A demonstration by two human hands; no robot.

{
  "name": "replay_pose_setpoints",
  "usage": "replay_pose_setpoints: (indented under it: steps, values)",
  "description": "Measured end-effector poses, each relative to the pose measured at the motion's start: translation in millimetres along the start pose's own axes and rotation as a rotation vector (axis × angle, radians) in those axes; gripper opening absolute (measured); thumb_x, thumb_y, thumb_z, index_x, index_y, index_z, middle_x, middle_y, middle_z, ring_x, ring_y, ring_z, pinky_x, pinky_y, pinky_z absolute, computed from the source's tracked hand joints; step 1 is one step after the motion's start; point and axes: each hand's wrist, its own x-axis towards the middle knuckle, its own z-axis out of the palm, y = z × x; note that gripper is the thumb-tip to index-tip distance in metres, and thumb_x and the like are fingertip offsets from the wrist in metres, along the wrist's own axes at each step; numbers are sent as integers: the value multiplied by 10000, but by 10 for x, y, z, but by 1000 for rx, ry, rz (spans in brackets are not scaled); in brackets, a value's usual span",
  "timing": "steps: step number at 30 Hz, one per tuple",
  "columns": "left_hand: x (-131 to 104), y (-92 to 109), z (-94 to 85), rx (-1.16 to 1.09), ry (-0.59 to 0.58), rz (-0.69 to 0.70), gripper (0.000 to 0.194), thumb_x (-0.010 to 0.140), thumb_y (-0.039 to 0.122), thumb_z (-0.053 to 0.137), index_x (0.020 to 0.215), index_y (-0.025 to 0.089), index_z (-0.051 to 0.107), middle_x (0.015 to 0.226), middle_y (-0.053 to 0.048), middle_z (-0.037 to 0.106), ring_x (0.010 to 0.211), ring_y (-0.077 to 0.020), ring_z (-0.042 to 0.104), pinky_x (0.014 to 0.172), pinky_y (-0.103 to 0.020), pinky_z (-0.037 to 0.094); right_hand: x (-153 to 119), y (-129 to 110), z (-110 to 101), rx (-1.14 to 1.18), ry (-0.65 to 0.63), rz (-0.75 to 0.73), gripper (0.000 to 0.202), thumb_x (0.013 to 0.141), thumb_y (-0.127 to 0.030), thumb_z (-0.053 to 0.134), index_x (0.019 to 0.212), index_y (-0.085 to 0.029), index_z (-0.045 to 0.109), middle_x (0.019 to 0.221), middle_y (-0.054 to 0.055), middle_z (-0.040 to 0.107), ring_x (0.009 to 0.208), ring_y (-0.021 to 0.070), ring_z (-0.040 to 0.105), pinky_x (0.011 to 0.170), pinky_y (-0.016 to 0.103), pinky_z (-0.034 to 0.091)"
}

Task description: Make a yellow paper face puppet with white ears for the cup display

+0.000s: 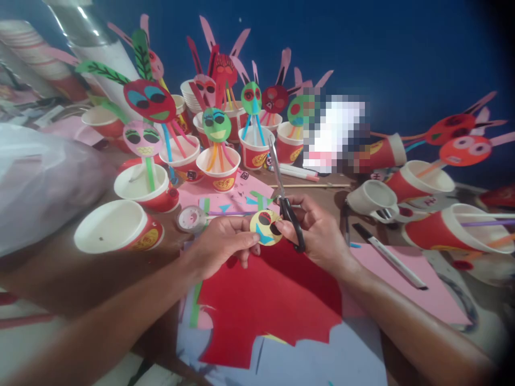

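Observation:
A round yellow paper face (pixel 263 230) with dark eyes and a blue triangle is held up in the middle. My left hand (pixel 231 238) pinches its left edge between thumb and fingers. My right hand (pixel 316 233) is wrapped round the black-handled scissors (pixel 290 214), whose blades point up and away. The right thumb and a fingertip also touch the right side of the paper face, near the dark eye. Below both hands lies a large sheet of red paper (pixel 273 289) with cut-out edges, on top of pink and pale blue sheets.
Red-and-white paper cups (pixel 219 169) with paper-faced straw figures stand along the back. A roll of tape (pixel 190 219) lies to the left. On the right are a white mug (pixel 372 197), a marker (pixel 390 257) and pink paper (pixel 418 300). A plastic bag (pixel 44 182) bulges at far left.

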Motion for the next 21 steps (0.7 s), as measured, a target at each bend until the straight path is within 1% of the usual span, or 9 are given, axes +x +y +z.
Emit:
replay_pose_setpoints:
  steps: [2, 5, 8, 9, 12, 14, 16, 18, 21]
  values:
    - [-1, -1, 0, -5, 13, 1, 146, 727, 253, 630, 644, 138, 592, 584, 8, 640, 383, -58, 512, 391, -177, 347, 15, 28, 8, -2, 2, 0, 418, 633, -308, 761, 946, -205, 505, 591, -77, 528, 564, 115, 546, 584, 257, 471]
    - [10, -3, -1, -21, 43, 11, 154, 720, 238, 625, 613, 140, 574, 571, 9, 636, 373, -56, 503, 390, -179, 341, 34, 35, -9, -13, 24, -13, 415, 640, -321, 754, 955, -203, 510, 642, -54, 554, 613, 129, 573, 605, 267, 485]
    - [29, 8, -18, -46, 88, 26, 172, 704, 243, 631, 584, 142, 563, 540, 10, 621, 357, -57, 479, 371, -181, 326, 15, -37, -77, -78, 39, -61, 393, 665, -296, 732, 983, -214, 517, 708, -28, 587, 662, 136, 586, 622, 264, 487]
    - [34, 15, -30, -55, 105, 30, 176, 700, 246, 634, 579, 143, 559, 529, 10, 616, 354, -59, 475, 366, -181, 323, -3, -78, -108, -119, 21, -72, 386, 675, -281, 719, 999, -220, 518, 730, -18, 598, 670, 137, 586, 619, 260, 484]
    - [44, 47, -84, -76, 149, 47, 185, 693, 259, 640, 576, 145, 554, 518, 5, 613, 357, -63, 479, 368, -182, 332, -76, -208, -204, -263, -103, -74, 409, 676, -261, 685, 1053, -239, 528, 832, 19, 613, 682, 145, 575, 588, 259, 476]
    - [44, 69, -122, -81, 169, 62, 187, 692, 267, 643, 580, 145, 557, 516, 2, 612, 359, -64, 478, 371, -185, 336, -118, -269, -253, -329, -197, -24, 444, 652, -243, 681, 1074, -248, 540, 846, 27, 599, 688, 158, 565, 558, 261, 470]
    - [43, 87, -145, -77, 183, 76, 179, 691, 269, 642, 587, 147, 561, 509, 3, 606, 355, -66, 476, 369, -187, 335, -144, -306, -281, -349, -253, 6, 441, 659, -236, 672, 1081, -253, 545, 832, 24, 587, 701, 165, 561, 574, 272, 476]
    - [41, 101, -144, -69, 189, 86, 160, 675, 257, 642, 589, 150, 560, 502, 8, 602, 354, -68, 477, 374, -189, 345, -155, -334, -287, -328, -267, -28, 404, 694, -257, 654, 1081, -252, 541, 800, 17, 586, 708, 164, 560, 621, 286, 487]
    - [26, 119, -101, -55, 166, 82, 134, 637, 220, 642, 566, 148, 555, 488, 6, 606, 357, -69, 483, 385, -189, 363, -151, -381, -272, -333, -203, -121, 402, 699, -290, 670, 1076, -253, 536, 792, 11, 604, 743, 168, 584, 651, 274, 495]
